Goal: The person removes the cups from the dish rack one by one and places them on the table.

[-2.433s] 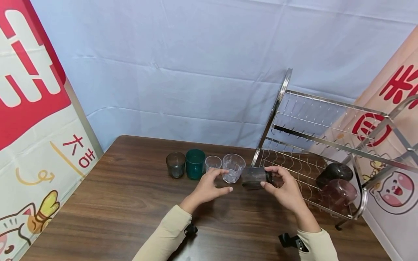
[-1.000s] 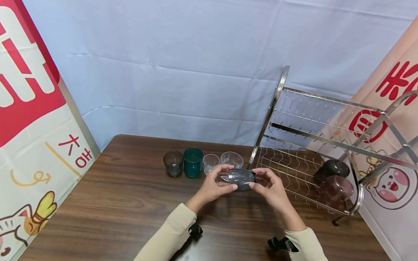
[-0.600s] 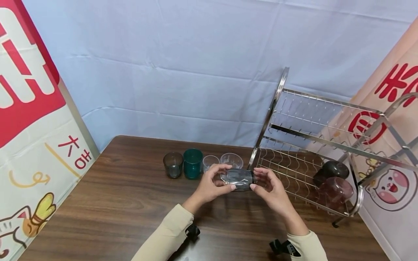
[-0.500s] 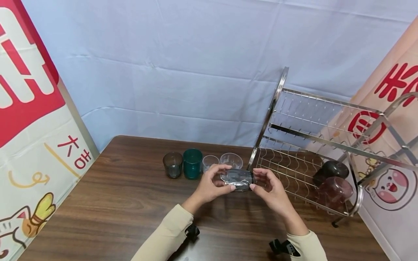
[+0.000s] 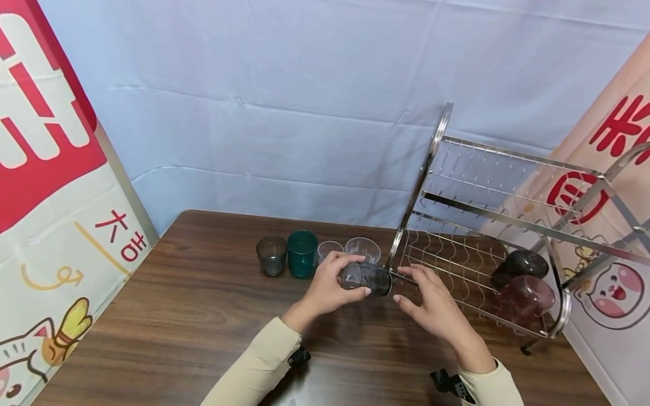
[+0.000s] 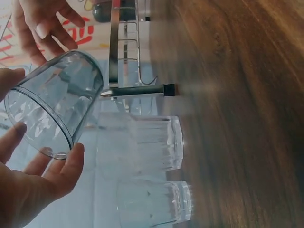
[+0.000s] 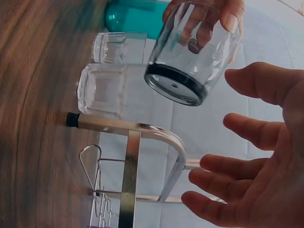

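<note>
While we look from the head cam., the metal rack (image 5: 500, 217) stands to the R, its near post just behind the R hand (image 5: 438, 309); dark cup (image 5: 523, 266) + pink cup (image 5: 529, 298) sit at its far R end, lower tier. Row on table (image 5: 193, 327), L to R: brown cup (image 5: 271, 258), teal cup (image 5: 302, 255), small clear glass (image 5: 330, 247), larger clear glass (image 5: 363, 247). We find grey glass (image 5: 374, 279) tipped sideways above tabletop, in front of the clear pair, L hand (image 5: 325, 286) gripping its rim end. R hand: fingers spread, near base, not touching.

Hidden (head view): lower parts of both clear glasses; rack cut off at R edge. Can't tell if dark + pink cups touch.

Materials: grey glass see-thru, faceted, w/ dark base; rack shiny, w/ wavy wires; table wood-grained; cloth (image 5: 254, 84) behind pale blue, creased.
</note>
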`<state>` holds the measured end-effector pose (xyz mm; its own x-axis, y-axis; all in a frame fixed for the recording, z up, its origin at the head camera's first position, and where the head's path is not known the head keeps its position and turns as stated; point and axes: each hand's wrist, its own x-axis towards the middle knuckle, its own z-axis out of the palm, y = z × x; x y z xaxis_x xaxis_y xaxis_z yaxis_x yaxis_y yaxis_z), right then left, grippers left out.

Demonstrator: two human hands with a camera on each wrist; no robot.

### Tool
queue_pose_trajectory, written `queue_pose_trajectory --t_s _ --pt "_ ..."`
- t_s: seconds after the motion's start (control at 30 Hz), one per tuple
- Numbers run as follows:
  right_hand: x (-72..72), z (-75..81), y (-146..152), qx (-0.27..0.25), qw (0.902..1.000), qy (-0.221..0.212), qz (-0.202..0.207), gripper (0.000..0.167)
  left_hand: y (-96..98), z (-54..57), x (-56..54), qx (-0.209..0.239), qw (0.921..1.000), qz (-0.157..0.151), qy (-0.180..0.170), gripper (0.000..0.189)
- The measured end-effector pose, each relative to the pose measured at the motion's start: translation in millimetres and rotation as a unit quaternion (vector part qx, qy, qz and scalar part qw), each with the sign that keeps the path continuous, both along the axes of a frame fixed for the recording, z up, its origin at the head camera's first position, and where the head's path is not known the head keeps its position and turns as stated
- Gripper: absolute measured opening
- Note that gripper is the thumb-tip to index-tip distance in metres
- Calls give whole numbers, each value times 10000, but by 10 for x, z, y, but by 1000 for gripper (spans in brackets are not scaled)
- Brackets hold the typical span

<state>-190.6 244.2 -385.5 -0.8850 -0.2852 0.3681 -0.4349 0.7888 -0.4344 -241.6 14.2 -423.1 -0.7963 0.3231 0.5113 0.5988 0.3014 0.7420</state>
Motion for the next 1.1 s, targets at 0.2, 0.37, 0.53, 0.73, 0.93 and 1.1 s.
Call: queue_pose_trajectory --t_s 0.2,0.37,0.53,0.73,0.93,1.1 --pt "-18 32 38 203 9997 -65 -100 46 26 21 2 -417 9988 116 -232 59" --pt "-41 71 99 435 9989 -72 -184 44 50 11 -22 -673 9974 206 -121 59" --pt "-61 96 165 671 9974 -134 -208 44 84 -9 -55 -819 9962 266 -101 59" --pt "-82 125 250 926 9953 -89 -273 43 142 -38 -88 -983 9948 222 -159 58" --pt "-98 154 325 1173 9917 -272 -461 45 188 -81 -123 -1458 9885 397 41 57" --pt "-111 156 390 1359 9881 -330 -645 45 208 -110 -131 -1883 9808 498 117 57"
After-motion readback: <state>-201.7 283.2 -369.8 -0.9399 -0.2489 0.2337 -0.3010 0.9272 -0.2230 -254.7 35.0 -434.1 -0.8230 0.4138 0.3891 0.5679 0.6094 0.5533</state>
